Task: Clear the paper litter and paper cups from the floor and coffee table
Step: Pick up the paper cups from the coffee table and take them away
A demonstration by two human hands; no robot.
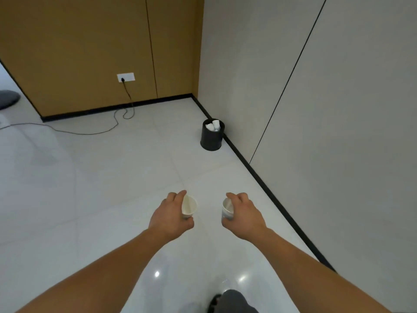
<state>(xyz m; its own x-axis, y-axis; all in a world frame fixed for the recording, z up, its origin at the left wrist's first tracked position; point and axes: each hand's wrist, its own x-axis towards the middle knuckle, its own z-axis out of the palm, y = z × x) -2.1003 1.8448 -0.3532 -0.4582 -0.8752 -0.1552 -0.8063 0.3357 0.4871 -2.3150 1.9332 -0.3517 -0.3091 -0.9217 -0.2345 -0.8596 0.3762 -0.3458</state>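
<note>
Left grip (171,211) closed round paper cup (189,207), right grip (244,213) likewise (227,210), bin (212,137) ahead

Both hands are out front over the white floor (101,177), left hand (170,214) gripping a paper cup (189,207), right hand (244,213) gripping another cup (227,210). Well ahead of them the black bin (212,137) stands against the grey wall (316,98), white cups and paper (213,125) inside it.
</note>
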